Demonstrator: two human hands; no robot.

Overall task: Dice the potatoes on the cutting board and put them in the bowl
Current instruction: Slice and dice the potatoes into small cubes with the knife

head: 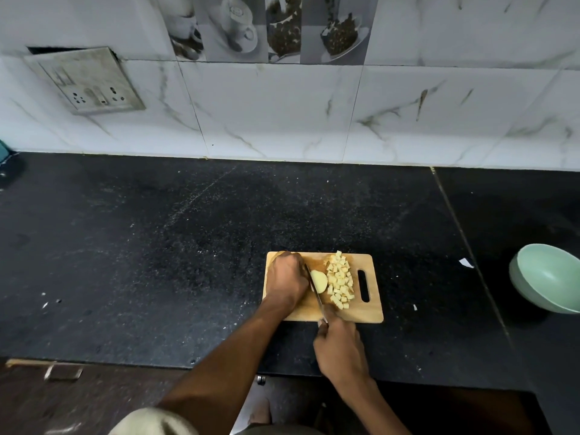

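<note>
The left hand (287,279) curls over a potato (318,281) on the board (373,312), pinning it; only the cut end shows. The right hand (340,348) grips the handle of the knife (315,291), whose blade lies against the cut face, close to the left fingertips.

Hazards, as judged:
- Fingers beside the blade: a slip on the wet cut face could bring the edge onto them.
- The rounded potato could roll if the hold loosens.
- The dice (340,282) are heaped just beside the blade; a sideways stroke could push pieces off the board onto the worktop (157,246).

Containers: the green bowl (547,279) stands well apart at the right, partly cut off by the frame; the visible interior holds nothing. The long carry risks spillage.
</note>
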